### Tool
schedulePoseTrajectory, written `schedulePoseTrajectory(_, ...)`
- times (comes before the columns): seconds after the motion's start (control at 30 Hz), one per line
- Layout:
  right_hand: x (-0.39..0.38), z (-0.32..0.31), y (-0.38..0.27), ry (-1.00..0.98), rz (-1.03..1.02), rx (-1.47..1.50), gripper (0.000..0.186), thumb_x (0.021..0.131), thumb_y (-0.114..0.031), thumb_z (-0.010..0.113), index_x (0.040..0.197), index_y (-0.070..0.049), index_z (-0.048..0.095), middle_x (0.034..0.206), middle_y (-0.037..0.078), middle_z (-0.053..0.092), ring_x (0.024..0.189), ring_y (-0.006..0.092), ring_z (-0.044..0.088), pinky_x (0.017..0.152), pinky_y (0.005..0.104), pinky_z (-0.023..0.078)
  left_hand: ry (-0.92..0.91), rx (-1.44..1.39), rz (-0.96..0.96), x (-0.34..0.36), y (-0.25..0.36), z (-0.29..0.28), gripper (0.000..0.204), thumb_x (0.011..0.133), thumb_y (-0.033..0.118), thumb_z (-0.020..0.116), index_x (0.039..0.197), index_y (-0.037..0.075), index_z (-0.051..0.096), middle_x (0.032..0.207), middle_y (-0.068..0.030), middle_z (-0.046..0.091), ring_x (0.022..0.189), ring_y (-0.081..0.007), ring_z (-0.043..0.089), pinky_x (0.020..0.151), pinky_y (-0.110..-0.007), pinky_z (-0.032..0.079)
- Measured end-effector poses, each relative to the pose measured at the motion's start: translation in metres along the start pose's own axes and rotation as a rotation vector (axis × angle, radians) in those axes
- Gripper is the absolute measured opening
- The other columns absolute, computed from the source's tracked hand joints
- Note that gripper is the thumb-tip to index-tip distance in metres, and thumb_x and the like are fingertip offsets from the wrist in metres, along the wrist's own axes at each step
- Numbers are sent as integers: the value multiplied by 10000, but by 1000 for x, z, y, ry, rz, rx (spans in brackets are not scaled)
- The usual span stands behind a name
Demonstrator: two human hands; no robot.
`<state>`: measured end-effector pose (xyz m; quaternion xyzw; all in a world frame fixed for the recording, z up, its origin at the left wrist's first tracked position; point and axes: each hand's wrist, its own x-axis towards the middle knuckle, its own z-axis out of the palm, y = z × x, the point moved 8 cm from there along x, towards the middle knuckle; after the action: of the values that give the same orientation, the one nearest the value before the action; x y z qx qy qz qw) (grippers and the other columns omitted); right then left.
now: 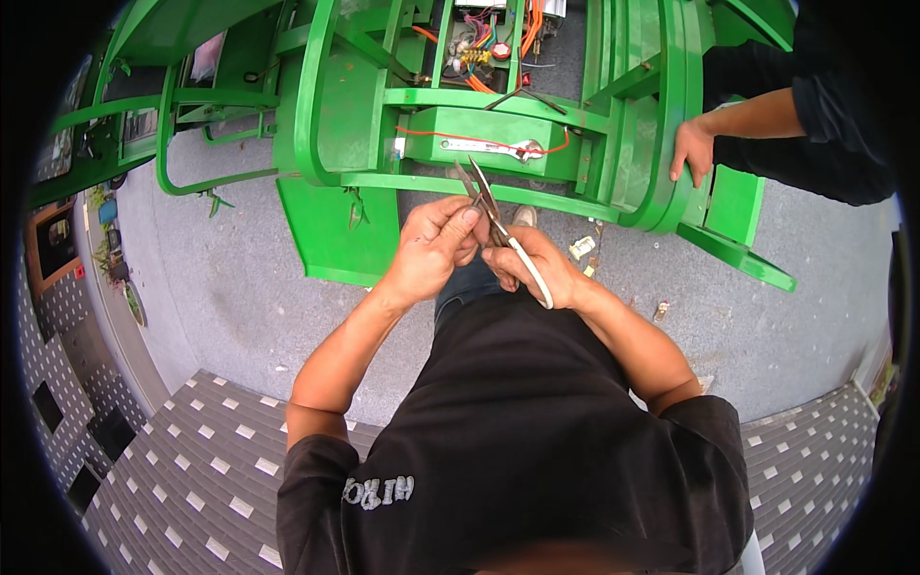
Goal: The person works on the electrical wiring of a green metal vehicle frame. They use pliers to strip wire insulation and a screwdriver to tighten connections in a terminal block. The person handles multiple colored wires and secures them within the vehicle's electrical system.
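Note:
In front of my body my right hand (537,264) is closed around a pair of scissors (515,244) with white handles. Their dark blades point up toward the green frame and stand slightly apart. My left hand (436,240) is beside the blades, thumb and fingers pinched together; what lies between them is too small to make out. Just beyond my hands, a silver adjustable wrench (491,147) rests on a green metal box (455,123). A thin red wire (559,148) runs over that box, and dark wire ends (541,99) stick out behind it.
A green metal frame (316,96) spans the far side, with colored wiring (474,53) inside. At right, another person's hand (692,149) rests on the frame. Small scraps (582,247) lie on the grey floor (240,316). Patterned paving (206,460) is nearer me.

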<state>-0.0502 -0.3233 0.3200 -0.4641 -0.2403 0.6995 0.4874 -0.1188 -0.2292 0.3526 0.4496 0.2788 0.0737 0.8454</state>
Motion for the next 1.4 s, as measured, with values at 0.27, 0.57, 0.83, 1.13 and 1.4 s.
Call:
schedulePoseTrajectory(0.27, 3, 9, -3, 29, -14, 192, 246, 1026, -210, 566, 869, -22, 550, 711, 21, 505, 618, 119, 480, 567, 294, 442, 81, 210, 177, -2, 10, -6, 242, 1095, 157, 522, 976, -20, 635, 669, 35, 447, 566, -59, 346, 513, -256, 291)
schedulePoseTrajectory(0.57, 12, -93, 36, 461, 243, -60, 391, 1014, -371, 592, 836, -24, 567, 736, 40, 541, 612, 123, 540, 547, 317, 471, 294, 373, 351, -26, 43, -18, 218, 1072, 124, 549, 1189, -19, 664, 792, -34, 641, 613, -61, 484, 551, -230, 412)
schedulePoseTrajectory(0.83, -3, -80, 21, 336, 295, -981, 577, 946, -555, 664, 973, 21, 673, 907, 230, 710, 892, 398, 688, 813, 472, 522, 267, 205, 227, -35, 25, -21, 233, 1073, 155, 566, 1193, -22, 658, 748, -35, 605, 597, -70, 488, 529, -224, 386)
schedulePoseTrajectory(1.13, 0, -19, -81, 141, -352, 84, 400, 880, -68, 825, 1220, -20, 620, 1176, 86, 726, 913, 61, 635, 811, 233, 548, 283, -58, 194, -39, 27, -13, 194, 1042, 102, 598, 1165, -25, 677, 801, -99, 650, 611, -126, 497, 564, -266, 401)
schedulePoseTrajectory(1.4, 11, -6, -88, 173, -298, 98, 337, 867, -32, 826, 1144, 3, 637, 1072, 105, 740, 946, 143, 712, 847, 283, 586, 273, 73, 235, -41, 28, -3, 179, 1003, 50, 649, 1155, -28, 703, 878, -110, 722, 688, -108, 610, 578, -239, 465)
